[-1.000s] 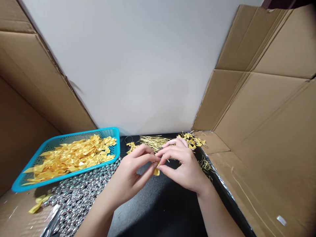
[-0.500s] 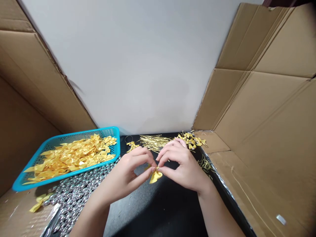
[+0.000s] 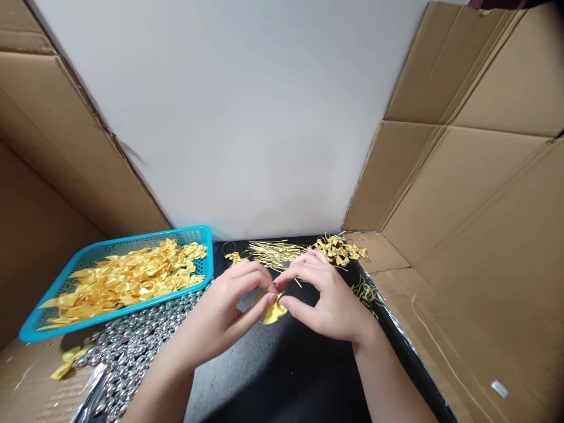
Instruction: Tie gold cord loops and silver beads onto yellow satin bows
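Yellow bow [image 3: 275, 313]: one, in left hand [image 3: 235, 296]; right hand [image 3: 328, 299] close; one basket [image 3: 118, 312].

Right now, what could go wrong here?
1. The left hand pinches the small yellow bow only with its fingertips, so the bow could slip or twist.
2. Silver beads lie close beside the left forearm; a sideways sweep might scatter some.
3. Gold strips lie just beyond both hands, so the right hand could disturb them if it moves forward.
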The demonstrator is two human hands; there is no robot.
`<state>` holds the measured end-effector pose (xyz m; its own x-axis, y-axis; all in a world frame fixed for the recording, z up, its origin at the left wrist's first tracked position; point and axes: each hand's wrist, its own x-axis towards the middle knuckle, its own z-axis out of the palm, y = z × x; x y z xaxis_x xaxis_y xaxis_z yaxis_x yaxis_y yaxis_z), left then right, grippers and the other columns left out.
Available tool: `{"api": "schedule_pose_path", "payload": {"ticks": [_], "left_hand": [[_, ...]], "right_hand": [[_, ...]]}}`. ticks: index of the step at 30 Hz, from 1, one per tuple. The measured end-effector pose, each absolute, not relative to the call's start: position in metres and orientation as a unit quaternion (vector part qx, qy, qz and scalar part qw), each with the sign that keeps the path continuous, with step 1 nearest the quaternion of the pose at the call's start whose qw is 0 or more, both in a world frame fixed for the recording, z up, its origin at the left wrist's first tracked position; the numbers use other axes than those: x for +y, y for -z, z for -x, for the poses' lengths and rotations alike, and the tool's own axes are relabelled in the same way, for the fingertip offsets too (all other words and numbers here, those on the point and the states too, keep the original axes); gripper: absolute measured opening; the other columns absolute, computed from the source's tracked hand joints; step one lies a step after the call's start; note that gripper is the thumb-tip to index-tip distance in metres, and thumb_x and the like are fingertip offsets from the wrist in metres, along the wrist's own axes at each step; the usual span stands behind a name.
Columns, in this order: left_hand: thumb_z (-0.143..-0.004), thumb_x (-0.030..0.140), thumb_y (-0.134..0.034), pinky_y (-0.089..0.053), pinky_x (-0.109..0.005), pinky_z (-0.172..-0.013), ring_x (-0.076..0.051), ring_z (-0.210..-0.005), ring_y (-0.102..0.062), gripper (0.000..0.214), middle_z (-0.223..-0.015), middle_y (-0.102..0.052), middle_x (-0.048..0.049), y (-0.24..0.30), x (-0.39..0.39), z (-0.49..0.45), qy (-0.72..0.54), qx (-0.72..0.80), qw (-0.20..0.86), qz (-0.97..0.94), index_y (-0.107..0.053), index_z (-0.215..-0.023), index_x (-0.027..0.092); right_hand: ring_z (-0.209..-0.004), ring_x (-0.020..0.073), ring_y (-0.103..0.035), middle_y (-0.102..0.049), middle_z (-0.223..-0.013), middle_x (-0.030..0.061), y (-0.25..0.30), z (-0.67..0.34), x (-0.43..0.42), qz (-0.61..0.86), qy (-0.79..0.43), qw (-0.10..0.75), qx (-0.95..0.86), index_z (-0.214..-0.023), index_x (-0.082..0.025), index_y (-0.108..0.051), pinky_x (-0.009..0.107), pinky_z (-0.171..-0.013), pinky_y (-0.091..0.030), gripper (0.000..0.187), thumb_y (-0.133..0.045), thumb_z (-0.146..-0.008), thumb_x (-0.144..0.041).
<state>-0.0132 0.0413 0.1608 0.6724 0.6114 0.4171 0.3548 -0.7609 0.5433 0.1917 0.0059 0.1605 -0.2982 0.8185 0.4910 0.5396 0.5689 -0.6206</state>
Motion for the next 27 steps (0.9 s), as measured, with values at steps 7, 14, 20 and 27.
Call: {"api": "schedule_pose_path", "payload": {"ticks": [7, 14, 20, 27], "left_hand": [[-0.092, 0.015, -0.054, -0.047, -0.027, -0.072, -0.018, -0.082, -0.059, 0.011, -0.087, -0.063, -0.0021, -0.1646, 0.0391, 0.0122, -0.297, 0.275, 0.178, -0.897, -0.058, -0.086, 0.022], [-0.089, 0.011, -0.055, -0.047, -0.029, -0.079, -0.018, -0.086, -0.059, 0.011, -0.091, -0.063, -0.0017, -0.1627, 0.0395, 0.0095, -0.280, 0.267, 0.209, -0.898, -0.058, -0.089, 0.022], [-0.091, 0.013, -0.054, -0.046, -0.027, -0.080, -0.015, -0.085, -0.059, 0.012, -0.089, -0.063, -0.0006, -0.1625, 0.0416, 0.0080, -0.270, 0.247, 0.289, -0.885, -0.058, -0.085, 0.021], [-0.091, 0.016, -0.055, -0.044, -0.025, -0.073, -0.014, -0.077, -0.058, 0.013, -0.081, -0.063, 0.0018, -0.1626, 0.0433, 0.0116, -0.298, 0.278, 0.289, -0.866, -0.058, -0.080, 0.021]], "right_hand": [[-0.083, 0.0153, -0.064, -0.073, -0.077, -0.0072, -0.1570, -0.1923, 0.0075, 0.412, -0.124, 0.451, -0.782, -0.077, -0.027, -0.067, 0.048, -0.107, -0.029, 0.016, -0.070, -0.082, -0.012], [-0.081, 0.0140, -0.064, -0.074, -0.076, -0.0077, -0.1580, -0.1922, 0.0077, 0.400, -0.126, 0.461, -0.782, -0.077, -0.026, -0.068, 0.046, -0.105, -0.031, 0.018, -0.069, -0.082, -0.010], [-0.079, 0.0138, -0.062, -0.073, -0.074, -0.0076, -0.1571, -0.1933, 0.0097, 0.395, -0.136, 0.465, -0.780, -0.076, -0.026, -0.068, 0.043, -0.103, -0.033, 0.019, -0.071, -0.080, -0.008], [-0.075, 0.0129, -0.060, -0.072, -0.070, -0.0068, -0.1588, -0.1970, 0.0082, 0.383, -0.140, 0.468, -0.784, -0.073, -0.024, -0.067, 0.041, -0.099, -0.034, 0.017, -0.071, -0.080, -0.009]]}}
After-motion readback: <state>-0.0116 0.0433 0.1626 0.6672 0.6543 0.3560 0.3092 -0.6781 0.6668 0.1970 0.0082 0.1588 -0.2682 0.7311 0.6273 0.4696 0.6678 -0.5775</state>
